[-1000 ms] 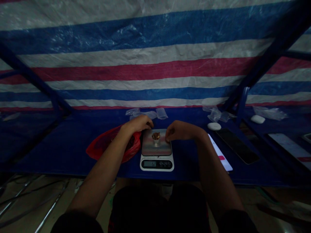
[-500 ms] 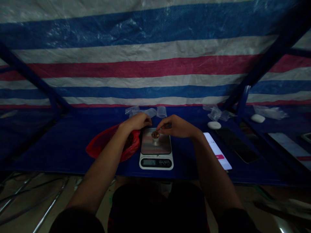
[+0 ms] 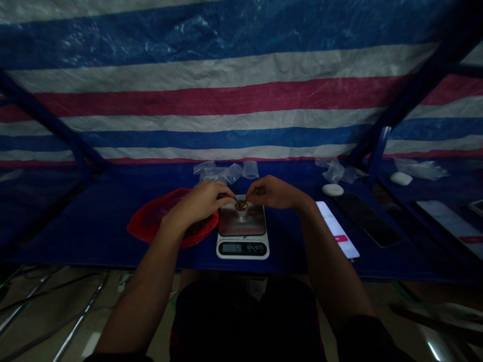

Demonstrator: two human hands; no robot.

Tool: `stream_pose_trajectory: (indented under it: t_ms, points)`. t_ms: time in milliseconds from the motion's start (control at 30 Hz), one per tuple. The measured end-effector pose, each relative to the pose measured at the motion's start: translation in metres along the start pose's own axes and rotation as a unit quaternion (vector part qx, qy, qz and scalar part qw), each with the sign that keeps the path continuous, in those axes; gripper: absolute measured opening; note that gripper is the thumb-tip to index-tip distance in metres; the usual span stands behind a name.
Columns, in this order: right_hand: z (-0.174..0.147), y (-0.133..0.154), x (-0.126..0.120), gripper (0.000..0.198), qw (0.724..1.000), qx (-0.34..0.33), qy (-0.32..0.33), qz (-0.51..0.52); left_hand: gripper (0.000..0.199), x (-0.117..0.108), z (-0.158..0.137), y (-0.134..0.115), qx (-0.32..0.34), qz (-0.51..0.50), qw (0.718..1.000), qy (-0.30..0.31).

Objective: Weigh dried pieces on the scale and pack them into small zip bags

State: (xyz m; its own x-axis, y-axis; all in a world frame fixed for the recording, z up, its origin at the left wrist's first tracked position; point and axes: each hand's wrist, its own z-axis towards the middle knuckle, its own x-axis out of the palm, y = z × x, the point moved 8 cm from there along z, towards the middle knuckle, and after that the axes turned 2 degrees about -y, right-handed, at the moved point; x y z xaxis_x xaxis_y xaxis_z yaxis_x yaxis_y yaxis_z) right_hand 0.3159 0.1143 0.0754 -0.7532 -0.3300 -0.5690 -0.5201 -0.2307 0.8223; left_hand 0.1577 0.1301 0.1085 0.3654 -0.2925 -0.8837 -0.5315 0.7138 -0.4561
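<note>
Small cup [image 3: 242, 213] on scale [image 3: 254, 224]. Left hand [image 3: 204, 201] at cup's 10 o'clock, right hand [image 3: 278, 192] at its 2, fingertips close together; can't tell if pinching anything. Red bag [image 3: 149, 221] at scale's 9.

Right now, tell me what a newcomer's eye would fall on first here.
Most likely the striped tarp, its red, white and blue bands filling the upper view. Below, the left hand and right hand close in from either side on a small cup on the scale. Against the dark table, a red bag lies left of the scale and a lit phone right.
</note>
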Motion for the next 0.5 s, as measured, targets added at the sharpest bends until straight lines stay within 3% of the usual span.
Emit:
stream_pose_trajectory:
  t_ms: [500]
  points:
    - [0.001,0.005,0.004,0.013,0.999,-0.022,0.020,0.028,0.029,0.011,-0.002,-0.008,0.008,-0.025,0.999,0.030]
